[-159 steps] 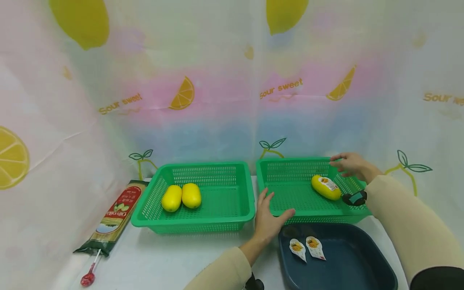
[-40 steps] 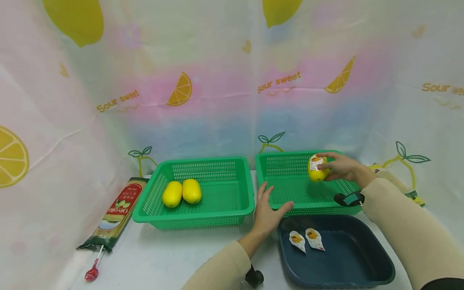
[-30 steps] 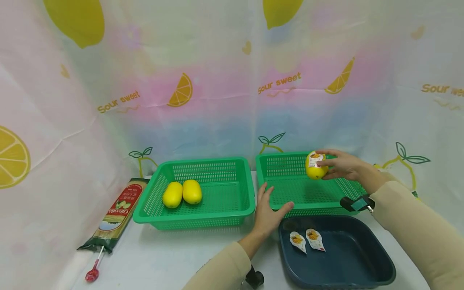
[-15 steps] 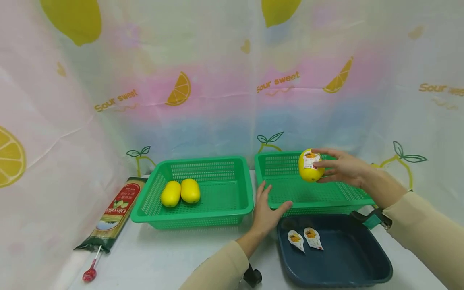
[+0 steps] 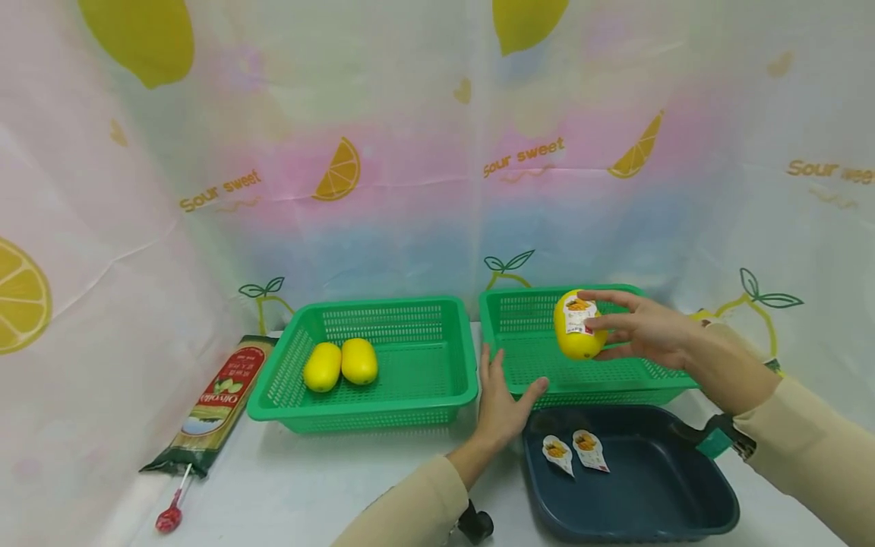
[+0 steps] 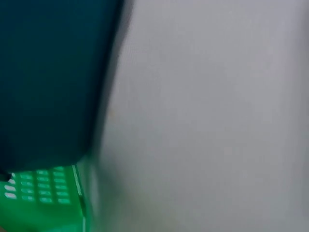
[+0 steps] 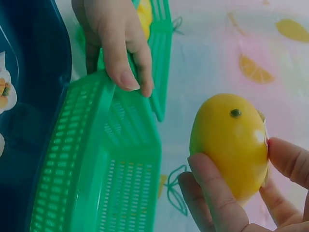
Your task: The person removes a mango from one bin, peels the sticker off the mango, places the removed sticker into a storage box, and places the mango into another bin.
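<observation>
My right hand [image 5: 649, 330] holds a yellow mango [image 5: 573, 340] above the right green basket [image 5: 526, 368], fingers and thumb on its sides. A white label [image 5: 579, 315] with a fruit picture is on the mango. In the right wrist view the mango [image 7: 229, 145] shows its dark stem end, and the fingertips [image 7: 212, 176] press against it. My left hand [image 5: 502, 410] rests at the near-left corner of the right basket, fingers spread and fairly straight. The right wrist view shows this left hand [image 7: 116, 43] at the basket rim.
In the left green basket [image 5: 410, 380] lie two yellow mangoes [image 5: 340, 365]. A dark blue tray [image 5: 649, 486] with two white labels [image 5: 590, 450] stands before the right basket. At left are an Olivoilà packet [image 5: 229, 384] and a red lollipop [image 5: 168, 519]. A patterned sheet hangs behind.
The right hand has picked up the labelled mango from the right basket, raised it and brought it left and toward me. The left hand has stayed at the basket corner.
</observation>
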Demonstrator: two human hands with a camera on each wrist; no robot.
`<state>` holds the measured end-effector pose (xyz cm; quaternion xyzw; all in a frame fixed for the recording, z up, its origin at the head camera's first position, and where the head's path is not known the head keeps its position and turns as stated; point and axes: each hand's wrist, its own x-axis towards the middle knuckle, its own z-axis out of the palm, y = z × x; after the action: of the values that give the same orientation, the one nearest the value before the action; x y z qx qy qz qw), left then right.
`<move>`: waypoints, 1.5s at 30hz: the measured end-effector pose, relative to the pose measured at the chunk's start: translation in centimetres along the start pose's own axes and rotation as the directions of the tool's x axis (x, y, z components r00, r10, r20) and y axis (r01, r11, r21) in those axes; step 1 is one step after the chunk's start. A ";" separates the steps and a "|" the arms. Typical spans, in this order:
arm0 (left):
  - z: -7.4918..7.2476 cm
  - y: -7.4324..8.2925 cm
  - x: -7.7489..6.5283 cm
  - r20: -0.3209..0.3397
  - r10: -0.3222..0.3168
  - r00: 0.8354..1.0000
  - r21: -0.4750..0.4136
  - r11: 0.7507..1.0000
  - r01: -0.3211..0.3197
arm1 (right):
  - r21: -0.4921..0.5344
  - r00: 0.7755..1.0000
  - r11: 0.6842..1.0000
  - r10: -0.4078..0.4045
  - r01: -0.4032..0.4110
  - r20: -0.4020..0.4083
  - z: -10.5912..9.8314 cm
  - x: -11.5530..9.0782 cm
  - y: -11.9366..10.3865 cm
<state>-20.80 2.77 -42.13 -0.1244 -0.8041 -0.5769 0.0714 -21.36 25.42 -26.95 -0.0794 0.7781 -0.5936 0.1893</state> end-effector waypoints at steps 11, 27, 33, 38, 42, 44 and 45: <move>-2.5 2.2 -5.3 0.169 -0.145 0.975 -0.075 0.984 0.160 | 0.014 0.999 1.000 -0.012 0.012 0.046 2.2 -0.5 -0.1; -10.3 0.5 -9.9 0.246 -0.308 0.919 -0.059 0.942 0.332 | 0.034 0.982 0.999 -0.003 -0.003 0.188 8.9 -0.6 1.2; -12.7 0.0 -10.5 0.202 -0.328 0.923 -0.069 0.935 0.348 | 0.068 0.962 0.996 0.030 -0.050 0.271 12.6 -0.7 2.0; -14.3 -0.2 -10.9 0.133 -0.375 0.917 -0.044 0.922 0.384 | 0.068 0.940 0.993 0.066 -0.095 0.335 15.6 -0.6 3.0; -15.0 -0.3 -11.2 0.101 -0.400 0.911 -0.024 0.914 0.404 | 0.058 0.931 0.991 0.090 -0.118 0.353 17.1 -0.1 3.8; -15.2 -0.3 -11.2 0.095 -0.404 0.910 -0.024 0.913 0.408 | 0.060 0.929 0.990 0.098 -0.127 0.357 17.6 0.2 4.1; -15.3 -0.3 -11.3 0.091 -0.407 0.909 -0.026 0.912 0.410 | 0.061 0.929 0.989 0.102 -0.132 0.356 17.9 0.3 4.3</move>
<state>-10.53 -13.10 -40.40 0.0209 -0.8015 -0.5911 -0.0875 -14.29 10.56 -35.14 -0.1298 0.7093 -0.5897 0.3638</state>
